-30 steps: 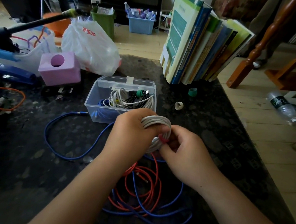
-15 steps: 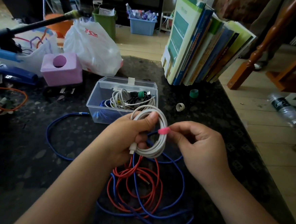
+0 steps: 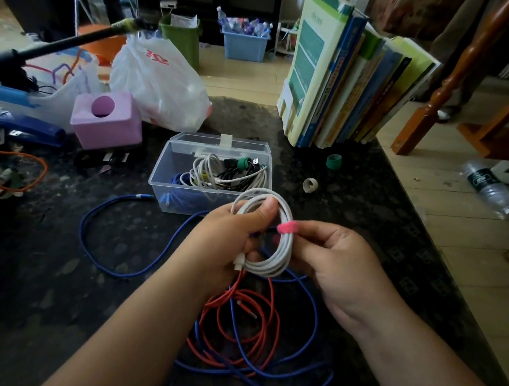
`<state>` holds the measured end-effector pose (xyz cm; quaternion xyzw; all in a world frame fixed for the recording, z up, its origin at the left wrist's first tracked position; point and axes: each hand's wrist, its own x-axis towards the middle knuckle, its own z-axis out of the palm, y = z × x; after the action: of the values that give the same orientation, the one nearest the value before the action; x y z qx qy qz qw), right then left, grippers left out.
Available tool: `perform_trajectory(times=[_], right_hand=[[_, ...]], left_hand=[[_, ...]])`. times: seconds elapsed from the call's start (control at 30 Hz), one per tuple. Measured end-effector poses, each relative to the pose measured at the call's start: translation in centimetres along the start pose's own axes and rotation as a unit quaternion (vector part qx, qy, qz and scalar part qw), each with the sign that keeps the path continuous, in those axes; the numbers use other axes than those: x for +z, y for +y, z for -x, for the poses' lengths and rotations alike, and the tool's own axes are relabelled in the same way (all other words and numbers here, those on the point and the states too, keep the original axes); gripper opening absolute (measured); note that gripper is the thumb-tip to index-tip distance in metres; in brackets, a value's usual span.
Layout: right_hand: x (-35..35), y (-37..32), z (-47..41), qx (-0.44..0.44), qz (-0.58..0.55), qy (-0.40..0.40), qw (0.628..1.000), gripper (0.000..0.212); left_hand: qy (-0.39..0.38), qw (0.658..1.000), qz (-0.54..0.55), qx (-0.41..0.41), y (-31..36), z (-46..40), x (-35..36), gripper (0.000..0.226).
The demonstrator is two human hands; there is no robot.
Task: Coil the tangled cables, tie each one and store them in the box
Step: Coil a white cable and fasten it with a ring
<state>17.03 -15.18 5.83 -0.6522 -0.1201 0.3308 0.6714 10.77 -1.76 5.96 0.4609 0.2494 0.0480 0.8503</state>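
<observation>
My left hand [image 3: 229, 236] grips a coiled white cable [image 3: 275, 266], thumb pressed over its top. A pink tie [image 3: 287, 227] wraps the coil's right side, and my right hand [image 3: 336, 259] pinches that tie with its fingertips. Behind the hands stands an open clear plastic box [image 3: 169, 184] holding several coiled cables, white, black and blue. A long blue cable [image 3: 101, 215] loops over the dark table to the left. Under my hands a red cable [image 3: 235, 321] lies tangled with more blue cable.
A green tie ring [image 3: 333, 161] and a beige tie ring [image 3: 310, 185] lie right of the box. A row of books [image 3: 345, 78] stands behind them. A pink block [image 3: 107, 119], white plastic bags [image 3: 161, 87] and an orange wire [image 3: 34, 174] crowd the left side.
The coil went from being covered by both hands to being held up in the open. The pink tie now sits wrapped on the coil's right side. The last half second shows little motion.
</observation>
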Motion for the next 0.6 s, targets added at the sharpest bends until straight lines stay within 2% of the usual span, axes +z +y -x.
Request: perform_trajectory(times=[0.07,0.2,0.33,0.47,0.6], right_hand=[[-0.2,-0.2,0.0,0.048,-0.078,-0.045,0.995,0.027],[-0.6,-0.8,0.2,0.067,-0.134,-0.12,0.981,0.039],[0.2,0.0,0.1,0.059,-0.105,-0.074,0.99,0.032],[0.7,0.8,-0.2,0.03,-0.115,-0.035,0.992,0.036],[1.1,1.7,-0.5,-0.015,-0.092,-0.021,0.995,0.017]], left_hand=[[0.018,0.997,-0.056,0.042,0.0,0.2,0.2,0.018],[0.055,0.982,-0.132,0.124,-0.1,0.2,0.1,0.014],[0.067,0.973,-0.16,0.153,-0.2,0.3,0.0,0.014],[0.048,0.983,-0.135,0.114,0.0,0.3,0.0,0.026],[0.027,0.985,-0.138,0.101,-0.2,0.1,-0.1,0.024]])
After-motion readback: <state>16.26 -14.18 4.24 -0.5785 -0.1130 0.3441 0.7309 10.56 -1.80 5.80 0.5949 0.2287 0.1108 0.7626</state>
